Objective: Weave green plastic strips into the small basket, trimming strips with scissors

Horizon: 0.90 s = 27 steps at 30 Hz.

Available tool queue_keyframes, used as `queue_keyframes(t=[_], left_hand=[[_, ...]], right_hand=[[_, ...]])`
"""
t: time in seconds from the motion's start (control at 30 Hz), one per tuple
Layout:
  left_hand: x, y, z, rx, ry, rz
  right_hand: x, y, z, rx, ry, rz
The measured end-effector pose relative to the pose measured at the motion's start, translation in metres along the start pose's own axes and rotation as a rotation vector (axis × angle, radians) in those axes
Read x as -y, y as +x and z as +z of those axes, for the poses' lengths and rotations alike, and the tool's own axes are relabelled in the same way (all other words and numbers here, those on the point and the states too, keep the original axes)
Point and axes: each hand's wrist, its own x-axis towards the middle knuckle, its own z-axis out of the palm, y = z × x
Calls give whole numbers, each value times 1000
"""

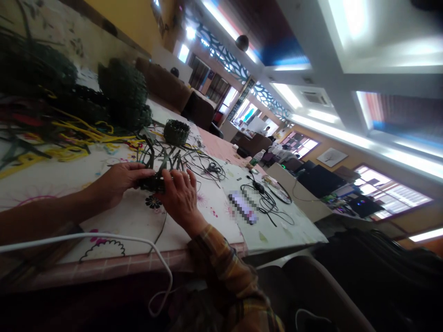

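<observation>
Woven piece (pixel 154 183) gripped by both hands' curled fingers (pixel 176 177)

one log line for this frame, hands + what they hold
left hand: grips woven piece | right hand: grips same piece | loose strips: fan upward | small green basket: behind, apart | table

The woven piece (pixel 154 180) is a small, dark green, flat base of interlaced strips, held low over the worktop (pixel 214 203) between the two hands. The left hand (pixel 121 179) pinches its left edge with thumb and fingertips; the right hand (pixel 180 196) covers its right side, fingers curled over the top. From the woven middle, loose unworked strips (pixel 162 157) stand up and fan outward, some bent, some trailing away across the flowered cloth towards the far side. One thin strip (pixel 161 230) hangs down from it towards the near edge of the worktop. Finer detail of the weave is too dark to tell.
</observation>
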Motion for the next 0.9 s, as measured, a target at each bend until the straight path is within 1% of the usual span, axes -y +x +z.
queue_keyframes(t=[0.1, 0.27, 0.4, 0.5, 0.57, 0.6, 0.67, 0.77, 0.83, 0.9], left_hand=[[1, 0, -1, -2, -10, -18], [3, 0, -4, 19, -15, -13], [5, 1, -3, 19, -8, 30], [9, 2, -1, -5, 3, 90], [11, 2, 0, -12, 85, 178], [13, 1, 0, -15, 171, 244], [15, 0, -2, -40, 419, 418], [18, 0, -7, -133, 760, 694], [20, 2, -10, -188, 886, 855], [21, 4, -12, -219, 966, 967]], right_hand=[[0, 3, 1, 46, 25, -7], [-1, 7, 4, 45, 73, -32], [-5, 11, 4, 79, 123, -20], [-9, 12, 6, 74, 139, 14], [-12, 13, 6, 52, 156, 40], [-13, 14, 5, 38, 166, 52], [-16, 16, 3, 12, 180, 73], [-18, 19, -1, -5, 182, 86], [-18, 20, -3, -2, 168, 93], [-17, 20, -4, 7, 153, 104]])
